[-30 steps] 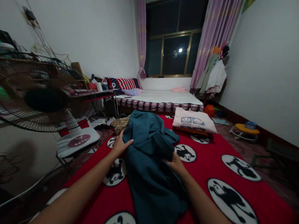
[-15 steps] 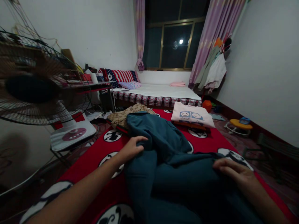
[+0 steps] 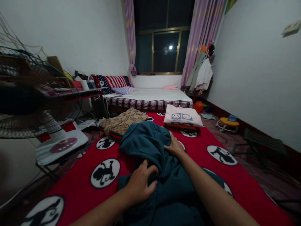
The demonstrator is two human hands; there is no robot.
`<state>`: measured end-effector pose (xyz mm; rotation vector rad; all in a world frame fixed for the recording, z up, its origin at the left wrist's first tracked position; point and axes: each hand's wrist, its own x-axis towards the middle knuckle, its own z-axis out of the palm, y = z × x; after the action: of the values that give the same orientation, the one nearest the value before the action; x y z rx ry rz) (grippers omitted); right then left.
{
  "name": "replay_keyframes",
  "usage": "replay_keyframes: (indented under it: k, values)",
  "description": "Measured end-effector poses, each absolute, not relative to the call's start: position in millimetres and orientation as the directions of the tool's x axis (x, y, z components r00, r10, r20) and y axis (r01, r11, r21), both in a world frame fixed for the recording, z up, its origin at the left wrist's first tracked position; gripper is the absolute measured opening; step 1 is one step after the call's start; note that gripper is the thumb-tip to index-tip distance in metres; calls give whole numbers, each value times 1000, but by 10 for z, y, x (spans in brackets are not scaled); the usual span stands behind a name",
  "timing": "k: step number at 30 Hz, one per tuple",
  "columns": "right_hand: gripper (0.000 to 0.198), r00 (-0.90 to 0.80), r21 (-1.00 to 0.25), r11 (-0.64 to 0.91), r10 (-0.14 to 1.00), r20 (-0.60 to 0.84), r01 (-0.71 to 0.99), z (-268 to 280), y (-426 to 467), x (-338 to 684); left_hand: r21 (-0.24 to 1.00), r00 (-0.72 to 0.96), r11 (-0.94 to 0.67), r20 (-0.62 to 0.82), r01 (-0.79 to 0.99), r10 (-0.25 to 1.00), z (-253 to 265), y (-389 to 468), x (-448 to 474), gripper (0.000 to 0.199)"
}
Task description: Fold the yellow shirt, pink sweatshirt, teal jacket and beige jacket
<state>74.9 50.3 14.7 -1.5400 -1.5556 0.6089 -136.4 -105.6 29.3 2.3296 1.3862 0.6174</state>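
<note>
A dark teal garment (image 3: 171, 185), with what looks like a hood (image 3: 143, 133) at its far end, lies rumpled on the red blanket (image 3: 77, 175). My left hand (image 3: 141, 182) is on its near-left part, fingers curled into the cloth with thumb and forefinger a little apart. Farther forward, my right hand (image 3: 176, 146) grips the cloth along the right side of the hood, its fingertips partly hidden in the folds. A folded brown patterned garment (image 3: 127, 121) touches or nearly touches the hood at the back left. Behind to the right sits a folded pale pink shirt (image 3: 182, 116) with printed smiley faces.
A fan (image 3: 30, 103) stands at the left, near a cluttered desk (image 3: 84, 91). Beyond the blanket is a bed (image 3: 152, 94) under the window. On the right floor are a yellow-topped stool (image 3: 227, 122) and a dark folding stool (image 3: 263, 144).
My right hand has moved forward and left to the hood's side. My left hand has come nearer and slightly right. The garment is more bunched, and the view has turned right.
</note>
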Motion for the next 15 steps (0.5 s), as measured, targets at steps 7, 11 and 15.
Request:
replay_keyframes:
  k: [7, 11, 15]
  values:
    - [22, -246, -949, 281, 939, 240, 146, 285, -162, 593, 611, 148, -423, 448, 669, 881, 294, -848, -1360, 91]
    - [24, -61, -956, 280, 959, 276, 89, 521, -457, 773, 596, 418, -558, 372, 577, 829, 428, -704, -1304, 47]
    - [29, 352, -897, 430, 828, 436, 99, 932, -568, 1181, 598, 395, -669, 541, 441, 743, 912, -575, -1526, 17]
